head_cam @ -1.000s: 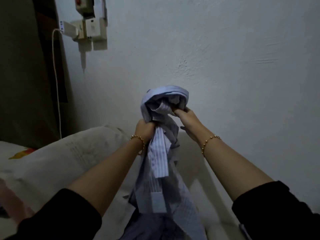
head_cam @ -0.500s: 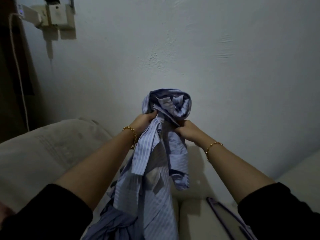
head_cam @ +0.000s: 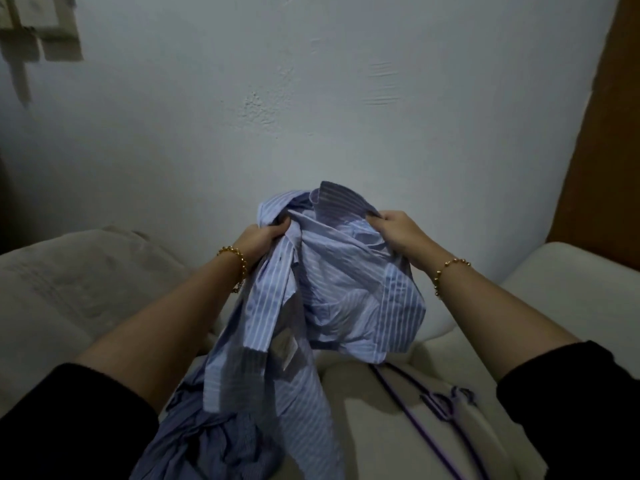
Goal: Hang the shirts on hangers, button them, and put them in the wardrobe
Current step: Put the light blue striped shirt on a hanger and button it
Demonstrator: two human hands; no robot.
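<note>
A: Which step is the person on?

B: Untangling the striped shirt [head_cam: 346, 289], by the look of it. It isn't on a hanger yet. The left hand [head_cam: 263, 237] is curled tight round a bunch of the front. The right hand [head_cam: 394, 230] grips the collar edge. The cloth hangs between and below both hands.

A: And the hanger?

B: The purple hanger [head_cam: 433, 407] lies on the cushion [head_cam: 571, 306] below the right hand, untouched. Next, probably, the collar needs spreading open. Then one hand must let go and reach down for the hanger.
</note>
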